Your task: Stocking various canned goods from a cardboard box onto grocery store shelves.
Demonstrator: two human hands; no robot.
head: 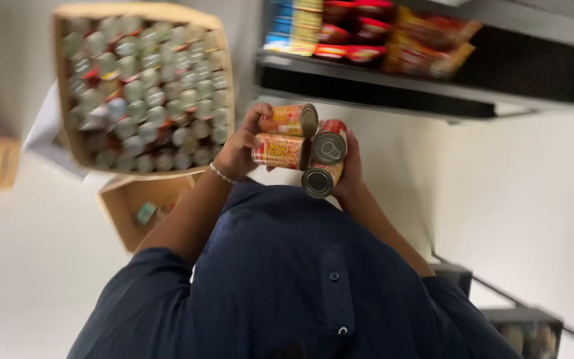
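My left hand (237, 153), a thin bracelet at its wrist, grips two cans lying sideways, one can (289, 120) stacked over the other can (279, 151). Both carry red and orange labels. Beside them my right hand (352, 174) grips two more cans of the same kind, an upper can (330, 143) and a lower can (320, 178), with their silver pull-tab lids facing me. The four cans touch in a cluster in front of my dark blue shirt (287, 279).
A large cardboard box (224, 80) packed with several cans stands on the floor at upper left. A smaller, nearly empty cardboard box (124, 213) sits below it. A shelf (380, 83) holds red and orange packets. Dark crates (526, 329) are at lower right.
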